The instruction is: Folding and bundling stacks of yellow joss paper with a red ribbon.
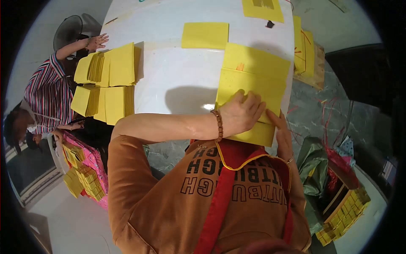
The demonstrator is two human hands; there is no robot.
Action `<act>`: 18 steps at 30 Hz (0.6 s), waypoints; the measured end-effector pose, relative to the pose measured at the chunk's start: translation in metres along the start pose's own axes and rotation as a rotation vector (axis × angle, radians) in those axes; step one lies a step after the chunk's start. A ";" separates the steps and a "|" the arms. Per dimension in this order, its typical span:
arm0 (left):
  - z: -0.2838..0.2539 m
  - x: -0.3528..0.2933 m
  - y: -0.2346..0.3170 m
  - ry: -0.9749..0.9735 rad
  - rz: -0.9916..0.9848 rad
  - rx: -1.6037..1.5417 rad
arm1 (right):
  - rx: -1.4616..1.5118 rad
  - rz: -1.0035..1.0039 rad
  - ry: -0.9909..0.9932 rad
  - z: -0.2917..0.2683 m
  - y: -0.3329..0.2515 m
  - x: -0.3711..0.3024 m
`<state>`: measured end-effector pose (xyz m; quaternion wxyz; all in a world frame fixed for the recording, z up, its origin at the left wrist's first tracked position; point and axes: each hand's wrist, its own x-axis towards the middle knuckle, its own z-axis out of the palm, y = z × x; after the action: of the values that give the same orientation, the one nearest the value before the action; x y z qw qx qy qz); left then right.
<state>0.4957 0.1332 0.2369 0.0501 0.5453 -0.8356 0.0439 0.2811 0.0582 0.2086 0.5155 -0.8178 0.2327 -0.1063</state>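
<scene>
While a co-worker in a striped shirt [50,86] sits far to the left of both hands, upright-leaning stacks of yellow rectangular paper [122,65] stand nearer the left hand, on a white smooth-topped table [154,72]. Beyond the left hand and slightly to its left lies a flat yellow rectangular paper piece [205,35]. The left hand [243,111], wearing a brown beaded bracelet [219,125], rests with curled fingers on a creased yellow paper sheet [250,82], which lies beneath it and extends beyond it; whether it pinches the paper cannot be told. Just to its right, the right hand [284,134] touches the sheet's right edge, fingers extended and close together; its thumb's hold is unclear. Farther right and nearer the body sit banded yellow paper bundles [349,216].
</scene>
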 end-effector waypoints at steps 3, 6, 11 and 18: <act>-0.018 0.000 -0.016 -0.124 -0.007 -0.088 | 0.190 -0.004 0.237 0.002 -0.007 0.000; -0.053 -0.008 -0.067 0.248 -0.068 -0.404 | 0.241 -0.001 0.451 0.010 -0.012 0.007; -0.022 -0.018 -0.180 0.561 -0.269 -0.168 | -0.041 -0.061 0.203 -0.003 0.004 0.009; 0.129 -0.037 -0.211 0.364 -0.305 0.066 | -0.043 -0.053 0.228 0.006 0.011 0.005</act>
<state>0.6992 0.0655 0.1085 0.1880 0.6496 -0.7189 0.1609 0.2854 0.0563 0.1963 0.4651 -0.8170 0.2705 -0.2072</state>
